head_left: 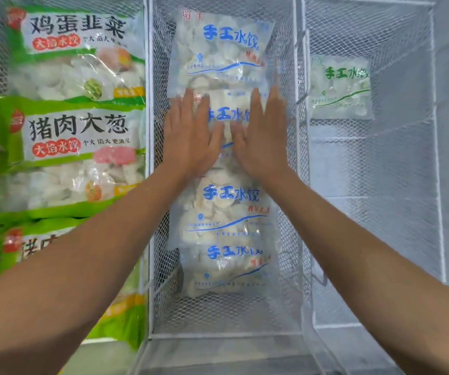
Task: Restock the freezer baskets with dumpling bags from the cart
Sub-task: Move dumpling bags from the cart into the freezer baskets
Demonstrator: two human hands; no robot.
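A white wire basket [291, 158] in the middle holds a row of clear dumpling bags with blue print. My left hand [191, 133] and my right hand [262, 133] lie flat, fingers straight, side by side on the second bag [228, 115] from the far end. Beyond it lies another blue-print bag [220, 50]. Two more overlap nearer to me, one [226, 212] just below my wrists and one [223, 269] closest. The cart is out of view.
The left basket [147, 77] is packed with large green-edged dumpling bags [69, 147] stacked toward me. The right basket [434, 158] holds a single green-print bag [339, 87] at its far end, with bare mesh floor below it.
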